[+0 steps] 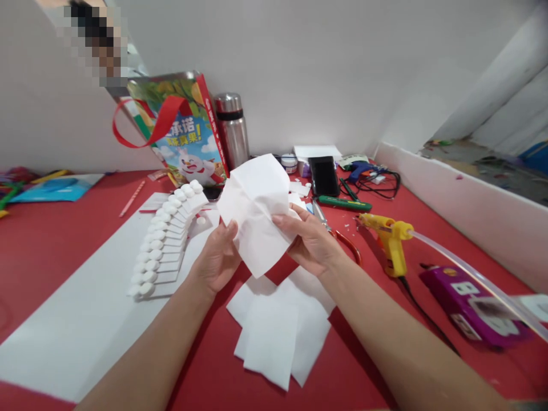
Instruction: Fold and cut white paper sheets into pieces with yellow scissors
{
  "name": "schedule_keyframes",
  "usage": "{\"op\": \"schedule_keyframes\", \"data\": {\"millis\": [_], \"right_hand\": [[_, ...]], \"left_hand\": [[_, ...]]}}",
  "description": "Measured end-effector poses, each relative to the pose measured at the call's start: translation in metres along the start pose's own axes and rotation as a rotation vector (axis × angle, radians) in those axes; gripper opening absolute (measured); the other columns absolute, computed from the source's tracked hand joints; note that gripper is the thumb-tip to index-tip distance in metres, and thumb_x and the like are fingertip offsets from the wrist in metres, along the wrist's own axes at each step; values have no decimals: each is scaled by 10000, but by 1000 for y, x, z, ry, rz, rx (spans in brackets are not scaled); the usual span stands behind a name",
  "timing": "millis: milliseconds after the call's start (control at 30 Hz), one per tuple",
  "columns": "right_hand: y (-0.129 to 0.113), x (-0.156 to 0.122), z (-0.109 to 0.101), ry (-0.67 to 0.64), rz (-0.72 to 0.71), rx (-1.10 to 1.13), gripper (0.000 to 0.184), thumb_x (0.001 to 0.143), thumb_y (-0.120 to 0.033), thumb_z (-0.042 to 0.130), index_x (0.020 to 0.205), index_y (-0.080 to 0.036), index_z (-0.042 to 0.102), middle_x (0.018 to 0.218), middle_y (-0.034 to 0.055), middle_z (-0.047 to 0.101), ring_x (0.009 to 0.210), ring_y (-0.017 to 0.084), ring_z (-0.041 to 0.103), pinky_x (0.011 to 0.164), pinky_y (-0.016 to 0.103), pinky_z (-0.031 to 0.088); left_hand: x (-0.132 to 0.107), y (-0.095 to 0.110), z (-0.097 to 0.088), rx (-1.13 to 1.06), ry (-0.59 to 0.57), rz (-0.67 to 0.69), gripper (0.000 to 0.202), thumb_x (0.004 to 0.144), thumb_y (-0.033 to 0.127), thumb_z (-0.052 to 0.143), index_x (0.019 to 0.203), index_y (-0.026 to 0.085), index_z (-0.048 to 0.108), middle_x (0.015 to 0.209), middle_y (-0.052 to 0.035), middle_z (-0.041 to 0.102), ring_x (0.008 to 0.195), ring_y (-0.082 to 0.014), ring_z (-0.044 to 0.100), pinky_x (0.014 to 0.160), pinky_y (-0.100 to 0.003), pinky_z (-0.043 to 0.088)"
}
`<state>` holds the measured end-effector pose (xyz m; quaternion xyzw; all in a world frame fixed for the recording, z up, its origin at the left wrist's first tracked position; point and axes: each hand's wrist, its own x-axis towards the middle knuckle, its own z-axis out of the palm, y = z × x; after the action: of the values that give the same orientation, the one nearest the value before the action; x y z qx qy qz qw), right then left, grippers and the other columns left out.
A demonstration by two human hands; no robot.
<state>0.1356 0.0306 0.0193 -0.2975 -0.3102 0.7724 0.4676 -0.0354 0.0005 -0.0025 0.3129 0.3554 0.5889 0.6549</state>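
Both hands hold white paper sheets, creased and fanned apart, above the red table. My left hand pinches the lower left edge, thumb in front. On the right side, my right hand grips the paper between thumb and fingers. Below them, more white paper sheets lie overlapping on the table. Left of my hands, a curved white piece made of strips with round white discs along its outer edge rests on a large white board.
A yellow glue gun with a clear glue stick and a purple packet lie at right. Scissors, a green cutter and a black phone are behind my right hand. A steel flask and a printed box stand at the back.
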Motion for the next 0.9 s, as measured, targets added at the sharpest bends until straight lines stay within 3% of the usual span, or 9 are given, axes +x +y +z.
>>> {"op": "schedule_keyframes", "data": {"millis": [167,233,300,467,533,633,900], "right_hand": [[-21,1,-12,-96,25,-101,364,624,-338,924,766,-191,623,737,-6,712,611,136,655,631,266,556],[-34,2,-21,-51,41,-73,400,684,-502,862,843,-196,659,751,28,735,627,166,673,604,278,565],[-40,4,-30,-55,85,-102,436,692,-550,846,898,-201,686,757,38,747,616,168,670,587,275,565],[-35,6,-37,-75,110,-271,361,567,-346,963,731,-174,691,649,-5,712,552,114,639,566,220,539],[-33,5,-36,-64,100,-348,350,566,-280,962,802,-168,729,734,12,754,654,143,700,646,243,571],[-36,4,-37,-50,46,-433,398,606,-299,939,938,-179,756,854,38,794,724,185,734,683,292,586],[-49,3,-50,-113,-41,-550,456,645,-288,928,1062,-206,764,969,49,807,842,222,760,753,332,611]], "left_hand": [[1,4,-6,33,170,85,414,708,222,881,1099,185,749,1102,-55,796,1039,-258,742,900,-329,611],[0,5,-10,74,139,70,404,691,213,887,1071,166,759,1067,-75,802,996,-276,755,874,-350,626],[0,6,-12,125,89,33,395,683,222,894,1049,148,764,1033,-97,805,952,-294,766,852,-374,636],[-1,4,-14,199,70,28,395,673,235,904,1036,163,768,1000,-94,809,887,-284,775,811,-373,642],[-1,4,-15,223,76,32,395,668,246,911,1027,161,770,978,-94,810,851,-272,776,795,-362,640],[-1,5,-17,241,78,17,434,666,264,917,1057,156,764,973,-103,809,802,-267,774,757,-360,641],[2,4,-21,265,22,58,398,716,295,893,1071,159,775,1021,-118,806,864,-286,773,783,-363,635]]}}
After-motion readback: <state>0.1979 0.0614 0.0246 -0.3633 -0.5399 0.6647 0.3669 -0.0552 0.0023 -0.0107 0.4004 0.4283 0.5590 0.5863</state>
